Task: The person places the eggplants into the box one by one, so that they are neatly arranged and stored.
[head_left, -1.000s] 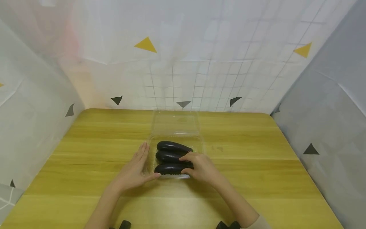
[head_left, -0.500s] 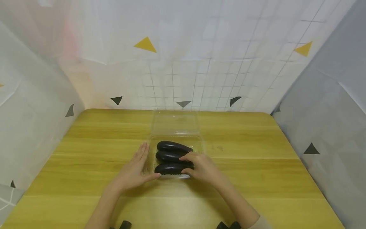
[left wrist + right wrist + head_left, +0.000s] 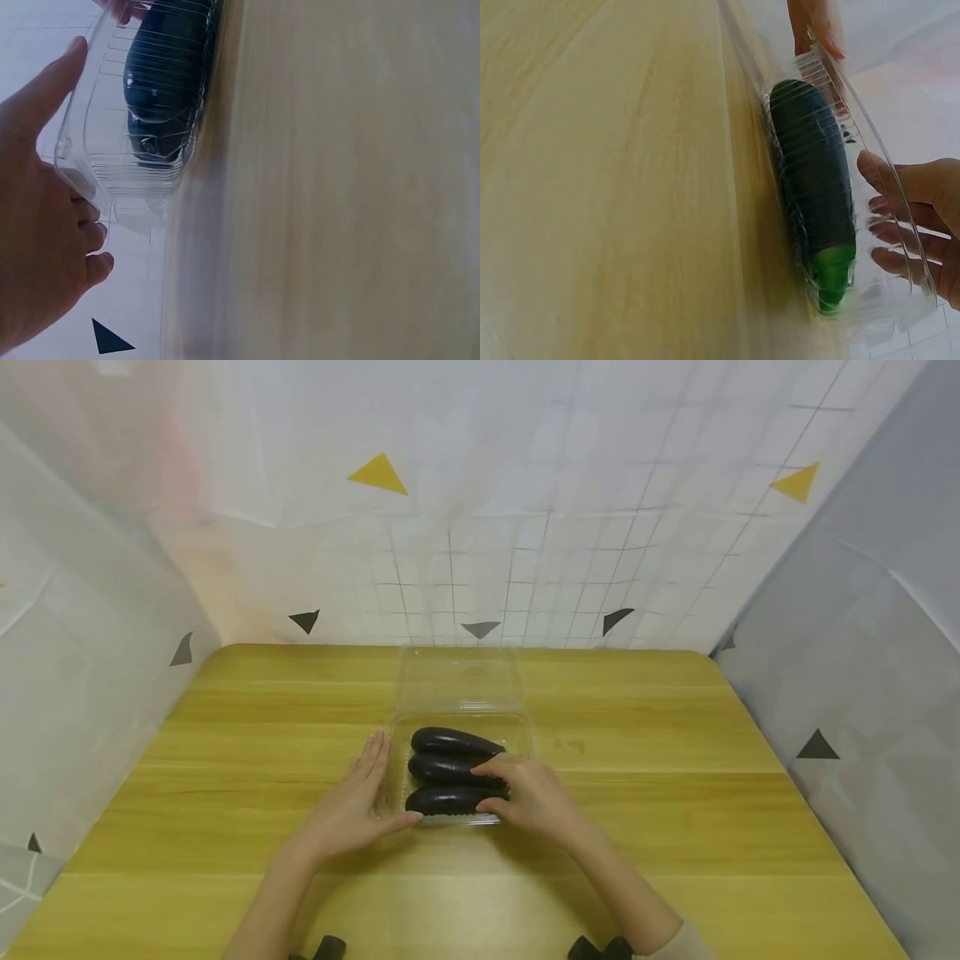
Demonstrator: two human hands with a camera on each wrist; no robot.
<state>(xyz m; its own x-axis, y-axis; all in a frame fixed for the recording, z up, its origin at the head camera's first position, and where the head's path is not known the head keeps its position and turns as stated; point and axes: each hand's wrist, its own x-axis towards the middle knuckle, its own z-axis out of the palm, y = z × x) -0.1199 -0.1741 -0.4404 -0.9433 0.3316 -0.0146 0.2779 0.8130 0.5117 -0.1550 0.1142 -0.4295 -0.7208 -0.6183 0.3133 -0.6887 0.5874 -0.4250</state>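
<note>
**Three dark eggplants [image 3: 450, 799] are lying in a clear plastic box [image 3: 465, 716] on a wood-grain worktop [image 3: 225, 777]**

At the far left, a pale side panel [image 3: 82, 677] with a few dark triangles is standing beside the worktop. Next comes a person's left hand [image 3: 348, 806]. Its fingers are stretching straight along the outside of the box's left wall, and its thumb is spreading away from them to the near left corner, touching the rim.

In the middle, the box is sitting on the worktop, its lid [image 3: 459, 677] lying folded back toward the white back wall [image 3: 480, 443], which is showing yellow and dark triangles and a thin grid. Inside, the glossy eggplants are lying side by side, their rounded ends pointing left. The right wrist view is showing a green tip on the right end of the nearest one.

The right hand [image 3: 532, 793] is hovering over the eggplants' right ends, thumb and fingers apart and loosely curving; whether the fingertips are touching an eggplant, I cannot tell. A pale sleeve [image 3: 678, 943] is covering that forearm at the bottom edge. At the far right, a grey panel [image 3: 877, 635] is closing off the worktop.
</note>
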